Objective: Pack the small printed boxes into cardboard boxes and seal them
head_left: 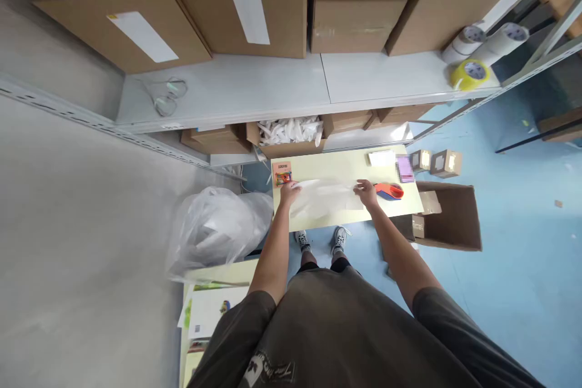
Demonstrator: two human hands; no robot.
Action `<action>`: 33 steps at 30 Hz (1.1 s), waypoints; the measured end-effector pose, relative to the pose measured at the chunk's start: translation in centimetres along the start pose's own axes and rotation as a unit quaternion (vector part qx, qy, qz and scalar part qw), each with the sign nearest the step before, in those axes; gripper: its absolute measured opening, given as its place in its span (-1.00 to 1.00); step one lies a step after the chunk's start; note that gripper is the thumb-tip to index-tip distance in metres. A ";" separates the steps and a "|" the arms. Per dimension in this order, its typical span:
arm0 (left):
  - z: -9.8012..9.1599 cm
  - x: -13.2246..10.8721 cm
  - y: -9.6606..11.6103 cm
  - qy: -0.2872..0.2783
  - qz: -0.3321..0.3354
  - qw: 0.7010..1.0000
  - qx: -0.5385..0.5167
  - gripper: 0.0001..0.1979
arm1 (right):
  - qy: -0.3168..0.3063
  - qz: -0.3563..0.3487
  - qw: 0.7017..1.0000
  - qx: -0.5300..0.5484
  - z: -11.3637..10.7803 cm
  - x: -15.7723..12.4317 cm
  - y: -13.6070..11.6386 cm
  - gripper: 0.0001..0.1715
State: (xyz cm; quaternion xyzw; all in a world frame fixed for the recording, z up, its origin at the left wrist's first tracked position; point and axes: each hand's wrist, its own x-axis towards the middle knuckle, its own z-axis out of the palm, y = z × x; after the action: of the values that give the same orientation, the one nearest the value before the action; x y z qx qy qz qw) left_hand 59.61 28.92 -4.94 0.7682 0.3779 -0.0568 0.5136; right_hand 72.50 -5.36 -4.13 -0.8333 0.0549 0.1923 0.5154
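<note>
A thin, translucent white plastic sheet or bag (324, 199) is stretched between my two hands over the pale yellow table (336, 163); its blurred outline does not show which. My left hand (290, 193) pinches its left end, close to an orange printed packet (282, 171) with a colourful picture. At the opposite end, the fingers of my right hand (365, 192) are closed on the upper right edge. Just right of that hand lies an orange and blue object (389, 191), possibly a tape dispenser. White papers (382, 158) and a purple item (404, 168) rest near the table's far right corner.
A shelf (254, 82) above the far side carries cardboard boxes (273, 6), tape rolls (473, 71) and glasses (170, 96). Beneath it sits a box of white scraps (291, 131). A large clear bag (222, 227) stands left; an open carton (454, 215) is right.
</note>
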 end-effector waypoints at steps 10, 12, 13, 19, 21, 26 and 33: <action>5.7 0.7 -3.3 0.074 0.105 0.974 0.185 -0.40 | 0.059 -0.080 0.954 -0.283 2.8 2.5 7.0 -0.18; 6.4 -0.5 -3.1 0.088 0.140 0.960 0.224 -0.36 | 0.069 -0.110 0.941 -0.312 2.7 1.7 7.2 -0.16; 6.9 -1.2 -3.1 0.078 0.149 0.955 0.243 -0.35 | 0.064 -0.129 0.934 -0.327 2.6 1.3 7.2 -0.18; 10.4 -4.6 -4.7 -0.054 0.102 0.931 0.347 0.02 | -0.161 -0.170 0.879 -0.416 2.9 -1.2 8.9 -0.16; 11.2 -4.7 -5.4 -0.067 0.086 0.927 0.360 0.10 | -0.201 -0.154 0.861 -0.441 2.8 -1.4 10.3 -0.10; 11.4 -4.6 -5.6 -0.063 0.086 0.929 0.354 0.12 | -0.216 -0.143 0.859 -0.442 2.2 -1.0 11.6 -0.05; 7.8 -4.8 -5.3 0.095 0.122 0.964 0.215 -0.28 | -0.129 -0.167 0.960 -0.182 7.4 -0.9 4.5 -0.30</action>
State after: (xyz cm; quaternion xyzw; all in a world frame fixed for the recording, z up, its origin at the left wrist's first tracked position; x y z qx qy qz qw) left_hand 55.18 20.96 -10.28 0.9027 0.3074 -0.0002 0.3011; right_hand 68.40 -1.08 -10.48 -0.8783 -0.1885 0.2161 0.3825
